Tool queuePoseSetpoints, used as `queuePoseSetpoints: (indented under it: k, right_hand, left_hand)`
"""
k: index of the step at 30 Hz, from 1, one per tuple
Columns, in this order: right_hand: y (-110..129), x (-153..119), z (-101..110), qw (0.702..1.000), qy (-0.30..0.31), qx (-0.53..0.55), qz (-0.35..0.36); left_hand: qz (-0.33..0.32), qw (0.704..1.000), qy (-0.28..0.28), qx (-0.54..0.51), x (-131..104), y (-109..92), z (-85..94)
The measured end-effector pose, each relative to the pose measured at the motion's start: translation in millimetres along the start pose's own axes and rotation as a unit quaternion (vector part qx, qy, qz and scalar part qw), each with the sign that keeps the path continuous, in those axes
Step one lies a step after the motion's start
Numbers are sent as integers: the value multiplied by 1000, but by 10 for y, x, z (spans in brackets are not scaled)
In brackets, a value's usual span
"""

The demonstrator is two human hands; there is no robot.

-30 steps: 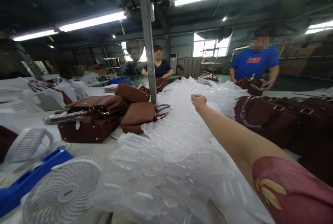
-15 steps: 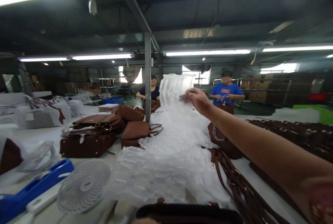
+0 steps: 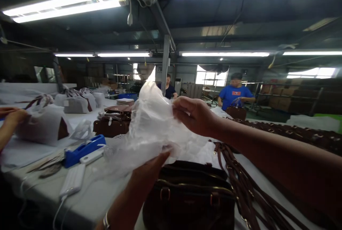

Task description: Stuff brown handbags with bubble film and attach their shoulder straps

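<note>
A sheet of translucent white air-cushion wrap (image 3: pixel 152 112) hangs bunched in front of me, its tip pointing up. My right hand (image 3: pixel 193 116) pinches it along its right side. Lower down, my left hand (image 3: pixel 156 162) has its fingers closed on the bottom part of the same sheet, with the fingertips partly hidden in the film. Just below and right of that hand stands a dark brown handbag (image 3: pixel 191 198) with gold zips, its top open. More wrap (image 3: pixel 200 148) lies heaped behind the bag.
Brown straps (image 3: pixel 240 183) lie right of the bag. To the left are a blue tape dispenser (image 3: pixel 82 151), a white power strip (image 3: pixel 73 179), a fan (image 3: pixel 114 148) and stacked handbags (image 3: pixel 112 123). A co-worker's hands (image 3: pixel 16 116) touch a wrapped bag at far left. Two people stand beyond.
My right hand has drawn the sheet of wrap off the heap and closer. My left hand has risen into view and taken hold of it. The view has turned left, showing more of the bag.
</note>
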State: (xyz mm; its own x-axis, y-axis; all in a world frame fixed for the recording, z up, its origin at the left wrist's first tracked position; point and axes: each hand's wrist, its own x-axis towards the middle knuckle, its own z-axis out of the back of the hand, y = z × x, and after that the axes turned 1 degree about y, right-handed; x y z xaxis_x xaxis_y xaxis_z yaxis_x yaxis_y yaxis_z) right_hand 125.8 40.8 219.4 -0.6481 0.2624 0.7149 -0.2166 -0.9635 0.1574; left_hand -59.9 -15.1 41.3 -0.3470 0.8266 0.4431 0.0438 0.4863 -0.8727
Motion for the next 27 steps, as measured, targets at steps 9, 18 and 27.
queuePoseSetpoints:
  k: [9, 18, 27]
  right_hand:
    - [33, -339, 204, 944, 273, 72, -172]
    - [89, -470, 36, 944, 259, 107, -174]
    - [-169, -570, 80, 933, 198, 119, -275]
  left_hand:
    - [81, 948, -59, -303, 118, -142, -185]
    - [126, 891, -4, -437, 54, -249, -453]
    - [139, 929, 78, -335, -31, -55, -439]
